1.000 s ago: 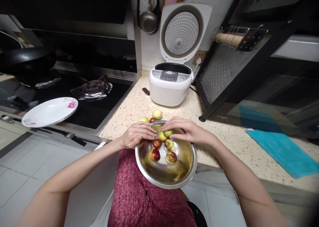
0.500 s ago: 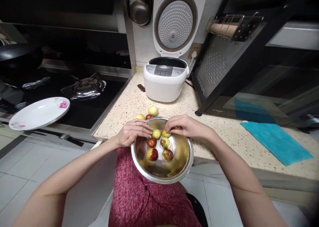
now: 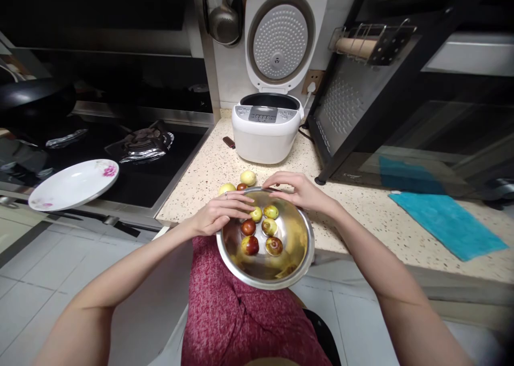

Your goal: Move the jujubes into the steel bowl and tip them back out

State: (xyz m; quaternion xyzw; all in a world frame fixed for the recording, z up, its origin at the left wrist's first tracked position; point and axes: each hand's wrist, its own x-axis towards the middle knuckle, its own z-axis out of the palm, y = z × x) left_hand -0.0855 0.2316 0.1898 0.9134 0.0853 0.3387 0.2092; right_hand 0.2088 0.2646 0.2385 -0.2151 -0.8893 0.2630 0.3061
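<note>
A steel bowl (image 3: 297, 243) rests over my lap at the counter's edge, with several jujubes in it, some green and some mottled brown. My left hand (image 3: 220, 212) lies across the bowl's left rim, fingers stretched out, their tips beside a green jujube (image 3: 256, 214). At the far rim is my right hand (image 3: 297, 189), its fingers apart and slightly bent, with nothing visible in them. A yellow-green jujube (image 3: 271, 211) sits just below it. Behind the bowl on the counter lie a pale jujube (image 3: 248, 177), a brown jujube (image 3: 241, 187) and another pale jujube (image 3: 227, 188).
A white rice cooker (image 3: 263, 141) with its lid up stands on the speckled counter (image 3: 193, 178). To the left are a gas stove (image 3: 144, 144) and a white flowered plate (image 3: 74, 187). At right, a teal cloth (image 3: 450, 224) lies before a black oven (image 3: 401, 141).
My right hand has lifted off the yellow-green jujube and moved back to the bowl's far rim. My left fingers reach further over the bowl, near the green jujube. The view has shifted slightly.
</note>
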